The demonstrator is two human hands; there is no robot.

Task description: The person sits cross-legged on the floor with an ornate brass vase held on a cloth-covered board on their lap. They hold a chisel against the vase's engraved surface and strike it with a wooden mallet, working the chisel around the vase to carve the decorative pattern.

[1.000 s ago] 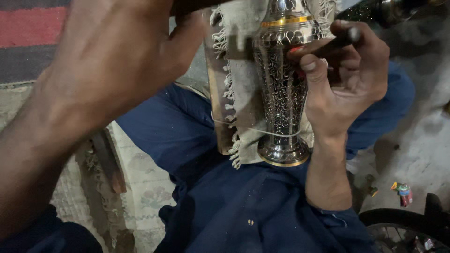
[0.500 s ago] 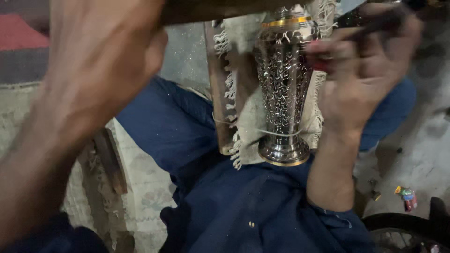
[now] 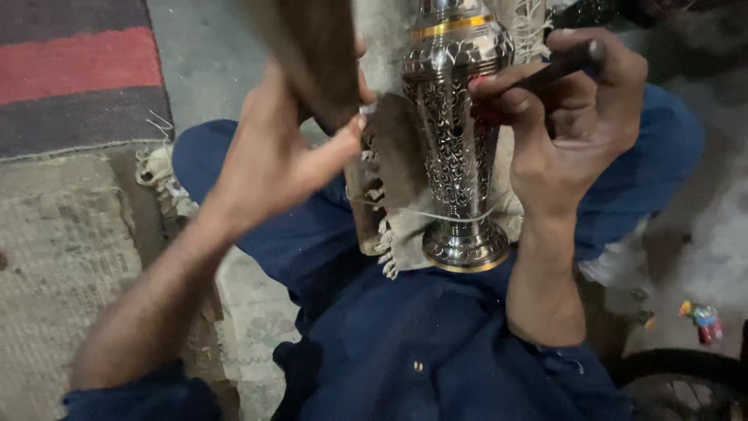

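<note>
On the person's lap, over a fringed cloth [image 3: 405, 234], stands an engraved silver vase [image 3: 456, 140]. Right hand [image 3: 569, 125] fingers are clamped on a dark chisel [image 3: 557, 70] touching the vase; left hand [image 3: 276, 156] fingers grip a wooden mallet [image 3: 312, 54].

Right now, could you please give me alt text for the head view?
A right hand holds a thin dark tool against an engraved silver vase on the lap; the left hand grips a wooden mallet.

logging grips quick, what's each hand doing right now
Left hand: closed around a wooden mallet.
Right hand: closed on a thin dark tool, its tip at the metal vase.
</note>
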